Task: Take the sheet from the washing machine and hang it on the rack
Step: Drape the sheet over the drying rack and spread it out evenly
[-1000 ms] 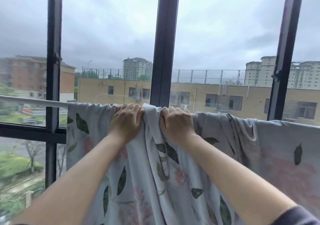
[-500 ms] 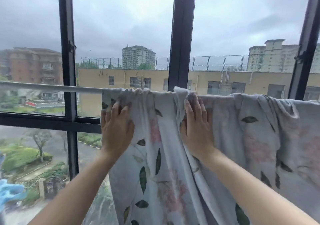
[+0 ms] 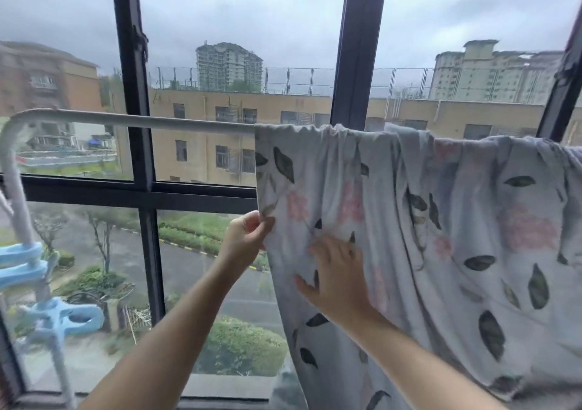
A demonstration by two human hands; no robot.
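Observation:
A pale sheet (image 3: 441, 236) printed with dark leaves and pink flowers hangs over the white top bar of the rack (image 3: 141, 119), bunched in folds and covering the bar's right part. My left hand (image 3: 248, 236) pinches the sheet's left edge, well below the bar. My right hand (image 3: 337, 274) lies flat on the cloth with fingers spread, a little right of the left hand. The washing machine is out of view.
The rack's bar bends down at the far left (image 3: 12, 157), where blue clothes pegs (image 3: 22, 261) are clipped to it. Right behind the rack stands a dark-framed window (image 3: 141, 189), with buildings and a street below outside.
Both hands have slid down from the top of the bar to the hanging cloth. The left hand now pinches the sheet's edge. The view has swung left, showing more bare bar.

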